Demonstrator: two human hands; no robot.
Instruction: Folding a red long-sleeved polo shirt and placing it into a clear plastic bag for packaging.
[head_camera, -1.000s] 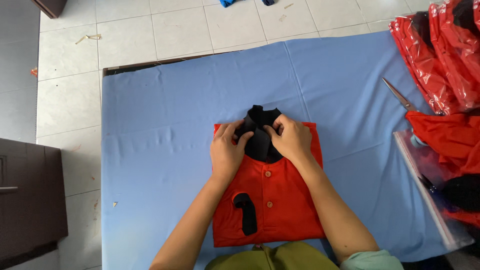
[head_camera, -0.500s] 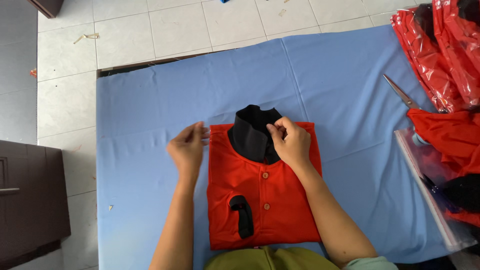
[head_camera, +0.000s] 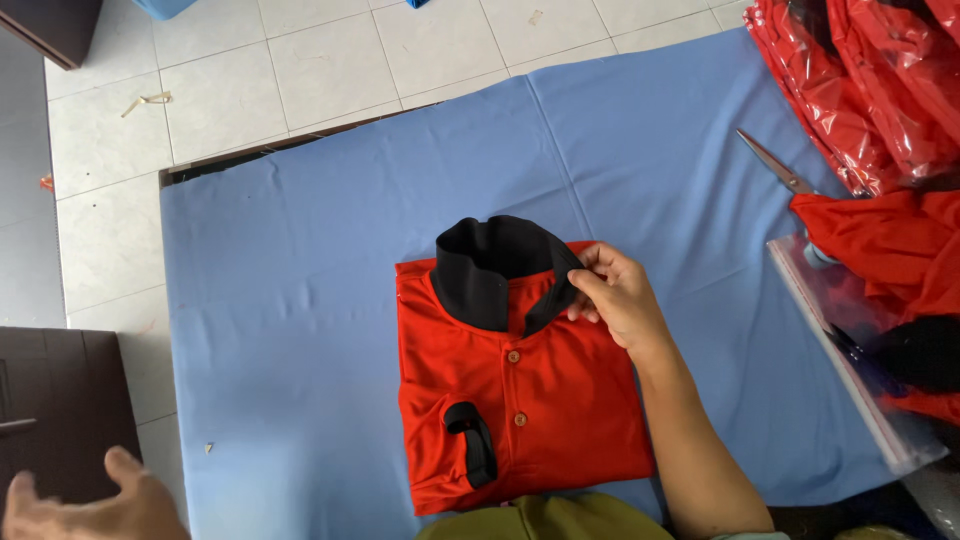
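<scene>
Folded red shirt (head_camera: 520, 400) lies flat mid-cloth (head_camera: 300, 280). Right hand (head_camera: 615, 295) pinches the black collar (head_camera: 495, 265) edge. Left hand (head_camera: 95, 505) hangs open, empty, off the cloth. Judged light, soft, limp; best lifted by both folded edges.

At the upper right corner of your blue mat (head_camera: 300, 300) you have a heap of shiny clear plastic bags (head_camera: 860, 80), each stuffed with a folded red garment and overlapping the mat's edge. Lower along your right side, a flat, empty transparent bag (head_camera: 850, 370) lies lengthwise on the mat, long and rectangular, partly tucked under a loose red garment (head_camera: 880, 250). You have no labels, signs or screens in view.
</scene>
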